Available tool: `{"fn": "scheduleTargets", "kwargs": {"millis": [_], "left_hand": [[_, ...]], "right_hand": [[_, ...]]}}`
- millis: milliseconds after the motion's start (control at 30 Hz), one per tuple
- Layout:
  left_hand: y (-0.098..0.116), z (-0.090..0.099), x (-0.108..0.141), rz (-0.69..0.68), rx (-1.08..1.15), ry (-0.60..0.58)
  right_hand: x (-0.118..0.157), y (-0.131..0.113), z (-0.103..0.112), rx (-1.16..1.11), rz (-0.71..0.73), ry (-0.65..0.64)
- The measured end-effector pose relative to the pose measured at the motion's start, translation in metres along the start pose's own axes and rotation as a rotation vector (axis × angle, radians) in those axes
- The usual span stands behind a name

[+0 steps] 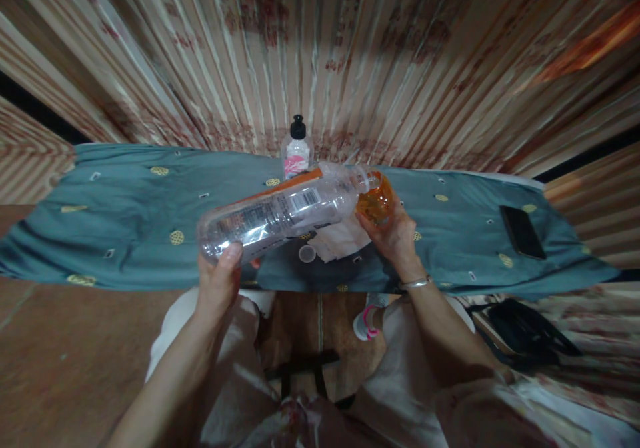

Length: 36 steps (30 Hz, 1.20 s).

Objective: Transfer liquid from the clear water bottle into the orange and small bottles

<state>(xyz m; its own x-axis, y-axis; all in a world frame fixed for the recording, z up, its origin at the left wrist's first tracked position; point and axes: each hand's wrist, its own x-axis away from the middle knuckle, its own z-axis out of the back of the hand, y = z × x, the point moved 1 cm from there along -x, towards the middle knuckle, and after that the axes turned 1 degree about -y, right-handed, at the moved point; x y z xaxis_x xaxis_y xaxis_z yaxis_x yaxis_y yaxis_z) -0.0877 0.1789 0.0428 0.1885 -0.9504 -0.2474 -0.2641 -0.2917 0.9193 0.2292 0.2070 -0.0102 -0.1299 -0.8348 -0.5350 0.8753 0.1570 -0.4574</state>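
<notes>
My left hand (220, 278) grips the base end of a large clear plastic bottle (275, 215) with an orange-edged printed label. The bottle is tilted nearly flat, its uncapped neck pointing right. At that mouth, my right hand (393, 235) is wrapped around a small orange see-through cup (375, 200). The neck overlaps the cup's rim; whether liquid is flowing I cannot tell. Below the bottle, a round white cap (307, 254) and a crumpled white tissue (343, 238) lie on the cloth. Behind it stands a clear bottle with a black top (298, 143) and a pink-white label.
A teal patterned cloth (135, 215) covers the narrow table. A black phone (522, 232) lies at its right end. Pleated curtains (310, 55) hang right behind the table. A dark bag (530, 335) sits low on the right, and a dark metal support (305, 368) stands between my legs.
</notes>
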Motion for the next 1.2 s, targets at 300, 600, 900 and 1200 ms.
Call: {"fn": "scheduleTargets", "kwargs": {"millis": [300, 600, 900, 1200], "left_hand": [[-0.003, 0.002, 0.0, -0.015, 0.0, -0.01], [-0.005, 0.005, 0.001, 0.041, -0.015, 0.021], [-0.006, 0.005, -0.001, 0.037, -0.051, 0.009], [-0.001, 0.001, -0.001, 0.11, -0.026, 0.042]], "right_hand": [[-0.001, -0.004, 0.003, 0.005, -0.025, -0.018], [-0.001, -0.002, -0.001, -0.027, -0.019, 0.003], [-0.001, 0.0, -0.006, -0.112, -0.001, 0.026], [0.0, 0.007, -0.016, -0.111, 0.013, 0.07]]}}
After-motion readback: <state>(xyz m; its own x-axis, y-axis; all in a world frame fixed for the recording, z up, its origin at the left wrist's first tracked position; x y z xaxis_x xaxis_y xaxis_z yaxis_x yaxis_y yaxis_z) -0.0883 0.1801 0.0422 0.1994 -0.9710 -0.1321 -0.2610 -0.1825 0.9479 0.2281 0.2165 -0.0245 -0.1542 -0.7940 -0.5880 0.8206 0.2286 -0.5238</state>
